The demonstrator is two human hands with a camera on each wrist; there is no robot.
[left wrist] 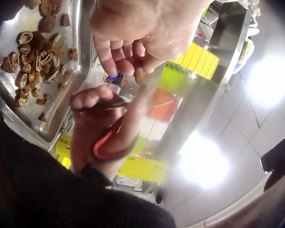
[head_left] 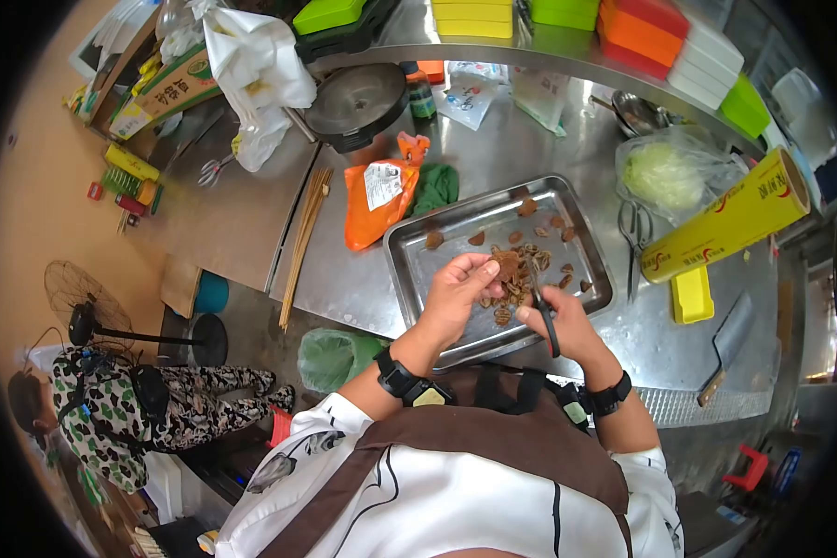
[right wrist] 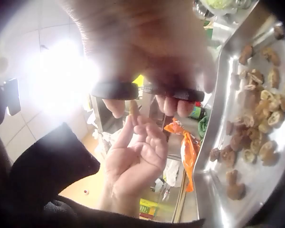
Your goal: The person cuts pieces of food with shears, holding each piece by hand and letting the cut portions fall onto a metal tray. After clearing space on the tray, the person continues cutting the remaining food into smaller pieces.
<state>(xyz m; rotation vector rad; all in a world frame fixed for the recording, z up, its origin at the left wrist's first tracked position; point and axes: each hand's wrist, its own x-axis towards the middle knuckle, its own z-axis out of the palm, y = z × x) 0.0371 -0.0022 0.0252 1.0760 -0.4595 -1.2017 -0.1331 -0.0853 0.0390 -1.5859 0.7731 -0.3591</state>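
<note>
My left hand [head_left: 458, 290] pinches a brown piece of food [head_left: 506, 263] between thumb and fingers, over a metal tray [head_left: 398, 265]. In the left wrist view the same piece [left wrist: 141, 73] sticks out past the fingertips. Scissors [head_left: 547, 327] are in my right hand [head_left: 572, 327], its fingers through the handles, blades toward the left hand. The scissors' red-lined black handle [left wrist: 102, 147] shows in the left wrist view. Below the hands lie many small cut slices [left wrist: 38, 71] with layered, rolled insides, and several larger brown pieces [head_left: 526, 206] are spread around the tray.
Left of the tray are an orange bag [head_left: 372, 209], green cloth-like bundle [head_left: 435, 189] and wooden skewers [head_left: 305, 242]. To the right are tongs [head_left: 634, 232], bagged cabbage [head_left: 660, 177], a yellow film roll [head_left: 725, 219], yellow container [head_left: 693, 298] and cleaver [head_left: 730, 339]. A person in camouflage [head_left: 102, 409] is at left.
</note>
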